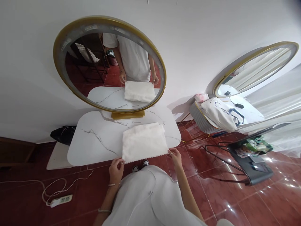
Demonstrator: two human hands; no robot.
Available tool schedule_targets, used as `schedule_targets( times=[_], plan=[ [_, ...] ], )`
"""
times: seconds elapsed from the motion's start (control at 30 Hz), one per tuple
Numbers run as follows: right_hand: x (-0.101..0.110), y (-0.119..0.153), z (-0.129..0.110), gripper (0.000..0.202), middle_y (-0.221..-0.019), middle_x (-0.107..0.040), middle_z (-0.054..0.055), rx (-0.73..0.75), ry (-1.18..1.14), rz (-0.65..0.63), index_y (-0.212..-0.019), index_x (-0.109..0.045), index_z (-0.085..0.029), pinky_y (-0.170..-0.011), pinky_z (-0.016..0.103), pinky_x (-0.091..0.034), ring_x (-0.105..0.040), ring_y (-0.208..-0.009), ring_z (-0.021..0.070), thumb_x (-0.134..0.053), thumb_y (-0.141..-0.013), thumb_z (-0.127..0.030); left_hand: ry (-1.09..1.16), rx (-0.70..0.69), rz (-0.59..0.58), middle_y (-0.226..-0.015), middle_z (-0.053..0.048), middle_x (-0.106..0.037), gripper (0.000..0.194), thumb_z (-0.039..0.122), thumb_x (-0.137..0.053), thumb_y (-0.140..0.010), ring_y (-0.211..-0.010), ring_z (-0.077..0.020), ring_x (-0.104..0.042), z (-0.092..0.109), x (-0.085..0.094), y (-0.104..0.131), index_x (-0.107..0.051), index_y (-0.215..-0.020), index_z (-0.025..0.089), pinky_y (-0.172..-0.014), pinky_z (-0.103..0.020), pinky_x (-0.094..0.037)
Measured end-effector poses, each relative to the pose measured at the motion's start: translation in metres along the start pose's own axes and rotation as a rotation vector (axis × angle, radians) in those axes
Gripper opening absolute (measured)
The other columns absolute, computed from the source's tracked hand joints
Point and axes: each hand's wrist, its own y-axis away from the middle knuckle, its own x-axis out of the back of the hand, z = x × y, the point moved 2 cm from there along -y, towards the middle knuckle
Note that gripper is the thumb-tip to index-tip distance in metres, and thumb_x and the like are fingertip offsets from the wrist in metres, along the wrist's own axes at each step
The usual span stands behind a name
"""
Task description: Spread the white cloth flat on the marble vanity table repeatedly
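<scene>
A white cloth (pixel 144 141) with a scalloped edge lies spread on the white marbled table (pixel 91 135), its near edge reaching past the tabletop. My left hand (pixel 116 169) pinches its near left corner. At the near right corner, my right hand (pixel 175 157) grips the cloth between thumb and fingers. The near edge is stretched straight between both hands. Behind the cloth stands a round gold-framed mirror (pixel 110 67), which reflects the cloth and both hands.
To the right are a second table with a white printed bag (pixel 216 111), another round mirror (pixel 256 70) and a black chair (pixel 249 163) bearing several items. A power strip (pixel 61 201) with a white cable lies on the red tiled floor. A black bag (pixel 63 135) sits left of the table.
</scene>
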Motion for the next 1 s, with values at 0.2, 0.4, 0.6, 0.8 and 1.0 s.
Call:
schedule_targets(
  times=[0.2, 0.4, 0.6, 0.8, 1.0],
  plan=[
    [0.001, 0.0, -0.017, 0.04, -0.08, -0.072, 0.004, 0.019, -0.016, -0.117, -0.076, -0.073, -0.019, -0.075, 0.032, -0.057, -0.068, -0.075, 0.0192, -0.084, -0.049, -0.046, 0.158, 0.057, -0.107, -0.097, -0.006, -0.07, 0.033, 0.049, -0.064, -0.069, -0.084, -0.0201, -0.068, -0.001, 0.008, -0.009, -0.073, -0.082, 0.02, -0.078, -0.034, -0.06],
    [0.003, 0.007, -0.03, 0.052, -0.087, -0.074, 0.007, 0.017, 0.006, -0.261, -0.092, -0.075, -0.019, -0.087, 0.038, -0.055, -0.069, -0.092, 0.0259, -0.088, -0.047, -0.044, 0.058, -0.102, -0.209, -0.1, -0.005, -0.067, 0.036, 0.053, -0.065, -0.073, -0.074, -0.0167, -0.068, 0.013, 0.023, -0.019, -0.074, -0.089, 0.022, -0.074, -0.034, -0.06],
    [-0.01, 0.012, -0.061, 0.041, -0.079, -0.075, 0.008, 0.25, 0.17, -0.289, -0.084, -0.074, -0.019, -0.073, 0.037, -0.057, -0.072, -0.082, 0.0262, -0.083, -0.056, -0.048, -0.15, -0.434, 0.031, -0.09, -0.005, -0.065, 0.029, 0.043, -0.054, -0.087, -0.081, -0.0174, -0.066, 0.057, 0.04, -0.042, -0.072, -0.083, 0.022, -0.076, -0.032, -0.055],
    [-0.029, 0.023, -0.151, 0.026, -0.069, -0.073, 0.003, 0.524, 0.179, -0.196, -0.081, -0.075, -0.021, -0.064, 0.029, -0.052, -0.067, -0.066, 0.0169, -0.081, -0.064, -0.04, -0.097, -0.674, 0.171, -0.087, -0.003, -0.07, 0.014, 0.029, -0.056, -0.089, -0.081, -0.0145, -0.065, 0.139, 0.07, -0.08, -0.066, -0.088, 0.02, -0.077, -0.026, -0.052],
    [-0.028, 0.089, -0.239, 0.019, -0.071, -0.069, 0.001, 0.975, 0.149, 0.083, -0.08, -0.074, -0.021, -0.063, 0.029, -0.051, -0.062, -0.065, 0.0153, -0.078, -0.07, -0.037, -0.133, -0.859, 0.223, -0.091, -0.001, -0.069, 0.011, 0.029, -0.055, -0.09, -0.088, -0.016, -0.064, 0.22, 0.115, -0.091, -0.065, -0.088, 0.024, -0.084, -0.029, -0.051]
  ],
)
